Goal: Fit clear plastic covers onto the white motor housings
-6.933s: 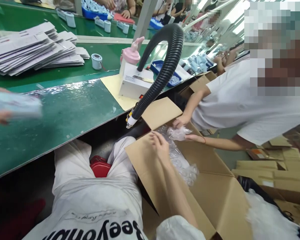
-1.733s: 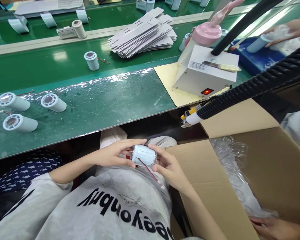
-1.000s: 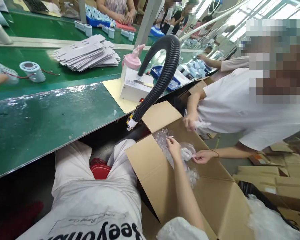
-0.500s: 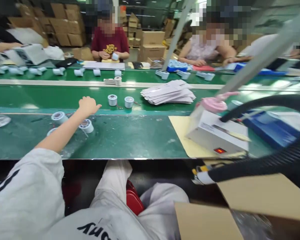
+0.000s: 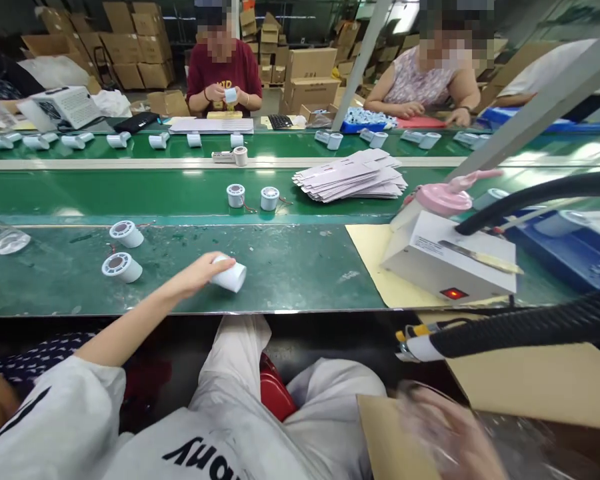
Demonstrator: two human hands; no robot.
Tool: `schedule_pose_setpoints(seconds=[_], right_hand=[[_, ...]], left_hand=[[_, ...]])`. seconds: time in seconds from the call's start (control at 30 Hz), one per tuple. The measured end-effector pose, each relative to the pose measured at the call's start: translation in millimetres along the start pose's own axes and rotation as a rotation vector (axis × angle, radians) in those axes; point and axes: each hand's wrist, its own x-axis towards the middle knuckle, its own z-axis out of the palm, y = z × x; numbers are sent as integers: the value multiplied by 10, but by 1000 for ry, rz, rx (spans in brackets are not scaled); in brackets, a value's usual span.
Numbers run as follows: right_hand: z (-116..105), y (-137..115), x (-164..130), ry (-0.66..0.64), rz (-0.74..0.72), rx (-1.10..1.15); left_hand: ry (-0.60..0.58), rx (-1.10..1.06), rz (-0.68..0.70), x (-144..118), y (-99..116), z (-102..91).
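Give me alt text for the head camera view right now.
The person's left hand grips a white cylinder on the green bench, with two similar cylinders lying to its left. The right hand is a blur over an open cardboard box.

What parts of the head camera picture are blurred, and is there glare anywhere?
Head view: the right hand over the cardboard box is smeared by motion; the left hand holding the white cylinder is sharp; overhead-light glare streaks the green belt.

Factory assembly line: green conveyor belt [image 5: 130,190] (workers seated opposite), stacked cartons [image 5: 130,40] behind.
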Motion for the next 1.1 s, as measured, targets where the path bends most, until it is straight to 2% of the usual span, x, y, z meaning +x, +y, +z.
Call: schedule_pose_setpoints(seconds=[0.1,0.17,0.23,0.3,0.4,0.57,0.63,0.8,0.93,1.03,1.1], right_hand=[[593,-205,5,-129,-279,-336],[971,-334,88,-94,-483,-562],[1202,-423,173,-58,-538,-742],[1270,-466,217,-60,-472,-827],[1195,-472,200,-137,-330,-751],[1078,-493,145,-285,-148,-369],[1081,-532,144,-279,-92,-230],[1098,-582,155,-103,-35,-108],[1063,-533,173,-81,88,31],[1029,-483,192,-66,153,187],[1006,-461,194,-86,137,273]], left_hand=[[-384,-233,57,-15,33,608],[-591,-323,72,-51,52,953],[-726,-374,81,-101,78,1174],[-796,-381,90,-149,120,1264],[-790,-336,128,-219,206,1243],[-443,-13,509,-345,275,1199],[-385,18,593,-363,236,1232],[-390,-18,682,-325,77,1314],[-490,30,718,-329,31,1306],[-580,-25,686,-362,53,1300],[-611,-116,605,-381,68,1311]])
